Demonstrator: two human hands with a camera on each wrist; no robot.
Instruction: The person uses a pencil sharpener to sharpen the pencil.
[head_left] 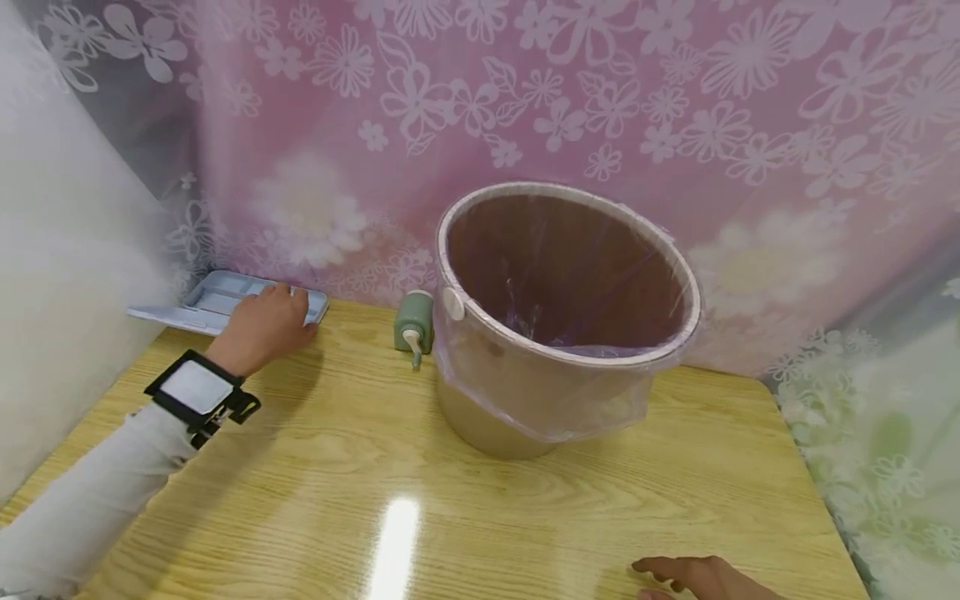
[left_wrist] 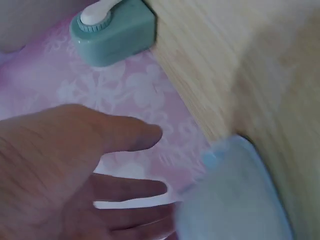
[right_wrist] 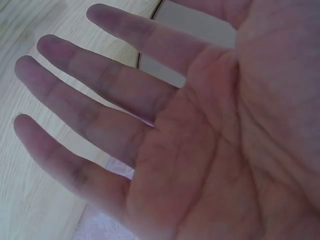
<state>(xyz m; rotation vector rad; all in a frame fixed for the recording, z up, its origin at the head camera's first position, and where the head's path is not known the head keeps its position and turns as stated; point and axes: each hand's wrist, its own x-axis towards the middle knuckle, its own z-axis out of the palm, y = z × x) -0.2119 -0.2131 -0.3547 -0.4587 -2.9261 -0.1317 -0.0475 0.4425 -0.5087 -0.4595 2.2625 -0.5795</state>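
Note:
My left hand [head_left: 264, 329] reaches over an open light blue plastic case [head_left: 217, 289] with compartments, at the back left of the table. Its fingers lie over the case's right part. In the left wrist view the thumb and fingers of this hand [left_wrist: 55, 175] are nearly straight and spread, with the blurred case [left_wrist: 232, 195] beside the fingertips. My right hand [head_left: 705, 577] is low at the front right, partly out of the head view. In the right wrist view its palm [right_wrist: 185, 130] shows with the fingers extended and nothing held.
A bin [head_left: 480, 412] lined with a clear purplish bag stands mid-table. Left of it, a green pump bottle [head_left: 414, 321] lies with its nozzle toward me. A pink floral curtain [head_left: 337, 150] hangs along the table's back edge, and pale curtains hang at both sides.

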